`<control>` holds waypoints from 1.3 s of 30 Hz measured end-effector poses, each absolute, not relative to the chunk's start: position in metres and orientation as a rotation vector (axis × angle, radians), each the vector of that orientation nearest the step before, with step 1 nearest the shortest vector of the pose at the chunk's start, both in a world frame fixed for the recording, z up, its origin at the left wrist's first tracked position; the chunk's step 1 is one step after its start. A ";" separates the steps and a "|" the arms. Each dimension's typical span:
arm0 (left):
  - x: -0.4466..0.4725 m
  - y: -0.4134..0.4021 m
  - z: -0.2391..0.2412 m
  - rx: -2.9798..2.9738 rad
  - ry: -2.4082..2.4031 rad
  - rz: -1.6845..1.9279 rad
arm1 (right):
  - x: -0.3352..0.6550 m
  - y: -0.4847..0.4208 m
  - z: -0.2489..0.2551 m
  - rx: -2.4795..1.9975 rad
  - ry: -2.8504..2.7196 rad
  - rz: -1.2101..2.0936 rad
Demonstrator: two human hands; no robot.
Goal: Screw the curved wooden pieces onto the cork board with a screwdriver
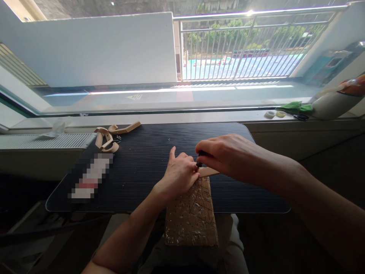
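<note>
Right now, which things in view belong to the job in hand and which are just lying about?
In the job, it seems:
- black tool, in the right hand
- wood strip, by the left hand
- brown board
- wooden pieces, probably

Likely lying about:
- tape rolls
- green cloth
- clear plastic

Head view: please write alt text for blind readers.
A person's right grip holds a small dark tool by a pale wooden piece, beside the left grip. A worn brown board juts past the edge of the black table.
</note>
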State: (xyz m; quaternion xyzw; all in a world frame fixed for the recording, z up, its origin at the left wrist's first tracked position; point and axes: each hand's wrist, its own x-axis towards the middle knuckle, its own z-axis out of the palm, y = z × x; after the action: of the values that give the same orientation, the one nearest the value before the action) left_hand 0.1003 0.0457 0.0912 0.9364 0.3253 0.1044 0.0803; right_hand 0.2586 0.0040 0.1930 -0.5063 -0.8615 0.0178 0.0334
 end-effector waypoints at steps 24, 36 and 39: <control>0.100 0.047 0.091 2.800 0.954 0.311 | 0.258 -0.003 0.200 -1.546 -2.589 0.127; 0.100 0.047 0.090 2.807 0.956 0.311 | 0.261 -0.001 0.195 -1.543 -2.598 0.055; 0.100 0.046 0.090 2.802 0.967 0.320 | 0.263 -0.001 0.196 -1.484 -2.607 0.098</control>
State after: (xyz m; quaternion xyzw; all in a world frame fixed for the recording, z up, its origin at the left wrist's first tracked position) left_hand 0.1003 0.0464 0.0902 0.9368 0.3233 0.1070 0.0802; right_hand 0.2626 -0.0010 0.1959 -0.4933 -0.8664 0.0325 0.0702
